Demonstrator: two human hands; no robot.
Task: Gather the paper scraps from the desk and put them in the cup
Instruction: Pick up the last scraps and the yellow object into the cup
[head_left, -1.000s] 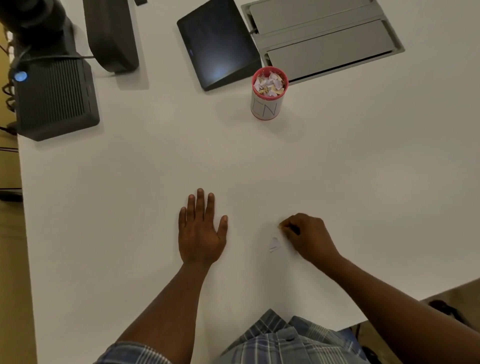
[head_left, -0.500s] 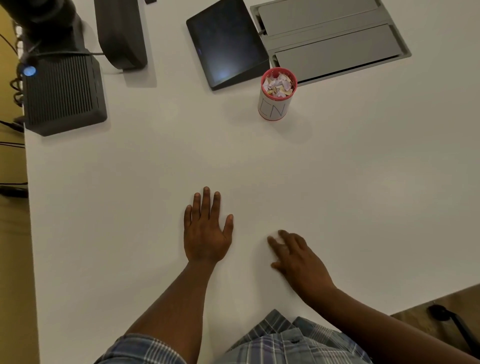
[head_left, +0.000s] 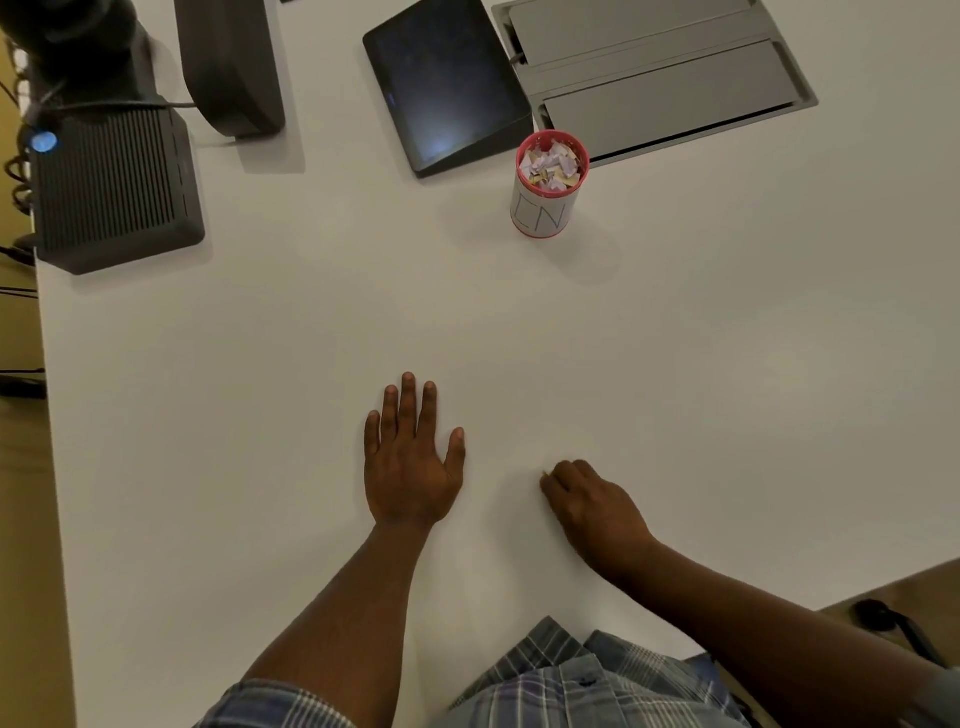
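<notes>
The cup (head_left: 540, 213) stands at the far middle of the white desk (head_left: 727, 364). It has a red rim and a white label, and it is full of crumpled paper scraps (head_left: 551, 166). My left hand (head_left: 410, 457) lies flat on the desk near me, palm down with fingers spread, holding nothing. My right hand (head_left: 587, 504) rests beside it to the right, its fingers curled in and pinched at the tips. The small white scrap that lay there is hidden under those fingers. No other loose scrap shows on the desk.
A dark tablet (head_left: 447, 83) leans just behind and left of the cup. A grey cable box (head_left: 654, 78) is set into the desk at the back right. A black ribbed device (head_left: 111, 187) and a monitor base (head_left: 228, 62) sit at the back left.
A small white scrap lay left of my right hand. The hand slid over it, then curled its fingers shut, and the scrap is out of sight. My left hand stayed flat.
</notes>
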